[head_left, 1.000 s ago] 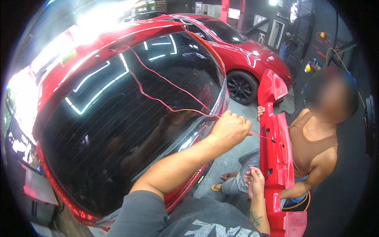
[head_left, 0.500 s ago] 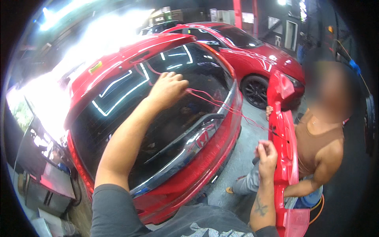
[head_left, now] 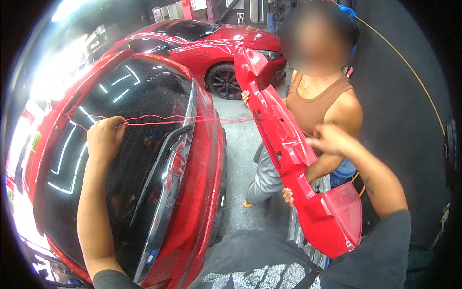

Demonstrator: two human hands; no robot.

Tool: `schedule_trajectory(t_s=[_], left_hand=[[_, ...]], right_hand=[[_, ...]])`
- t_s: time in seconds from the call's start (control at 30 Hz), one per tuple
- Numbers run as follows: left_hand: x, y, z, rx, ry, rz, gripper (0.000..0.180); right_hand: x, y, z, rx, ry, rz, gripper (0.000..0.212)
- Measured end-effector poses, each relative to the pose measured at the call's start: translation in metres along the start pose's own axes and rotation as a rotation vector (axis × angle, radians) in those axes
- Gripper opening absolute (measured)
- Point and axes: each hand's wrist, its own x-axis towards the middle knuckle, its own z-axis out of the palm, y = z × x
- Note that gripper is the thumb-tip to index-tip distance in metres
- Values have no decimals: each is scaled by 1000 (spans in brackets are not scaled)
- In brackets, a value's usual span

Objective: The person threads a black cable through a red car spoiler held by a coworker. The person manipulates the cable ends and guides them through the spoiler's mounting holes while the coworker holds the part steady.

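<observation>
My left hand point(head_left: 106, 137) is closed on a thin red wire point(head_left: 192, 120) above the dark rear window point(head_left: 130, 183) of a red car. The wire runs taut to the right, to a long red spoiler point(head_left: 308, 202) that stands nearly upright. A person in a brown tank top point(head_left: 317, 106) holds the spoiler with one hand near its top point(head_left: 246, 98) and one lower down point(head_left: 288, 196). My right hand point(head_left: 329, 139) is blurred, fingers apart, at the spoiler's right edge about halfway up; I cannot tell whether it touches.
A second red car point(head_left: 216, 48) is parked behind. Grey concrete floor point(head_left: 240, 154) lies between the near car and the person. A yellow cord point(head_left: 409, 67) runs down the dark wall on the right. Bright glare fills the left side.
My left hand has carried the wire leftward from beside the spoiler out across the rear window. My right hand has come off the spoiler's lower part and risen to its middle.
</observation>
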Motion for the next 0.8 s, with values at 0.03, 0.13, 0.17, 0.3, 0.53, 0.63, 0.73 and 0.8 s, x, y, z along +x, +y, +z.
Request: schedule_trajectory(t_s=[0.03, 0.13, 0.17, 0.3, 0.53, 0.63, 0.73, 0.8], left_hand=[[3, 5, 4, -38, -30, -19, 18], [3, 3, 20, -61, -9, 3, 18], [2, 3, 22, -62, 8, 12, 17], [-11, 61, 25, 21, -65, -7, 26], [-118, 213, 96, -759, -425, 158, 33], [-169, 242, 156, -944, -642, 42, 39], [-211, 275, 202, -1187, -824, -55, 45], [-209, 288, 234, -1309, -950, -135, 61]], right_hand=[[-21, 21, 14, 7, 24, -8, 55], [-20, 35, 43, 144, 214, 129, 57], [-15, 39, 51, 159, 142, 173, 59], [-10, 68, 84, 595, -326, 524, 75], [-43, 85, 112, 1168, -633, 403, 82], [-48, 95, 128, 1287, -631, 344, 79], [-79, 150, 174, 1333, -625, 408, 77], [-105, 169, 196, 1116, -673, 406, 79]])
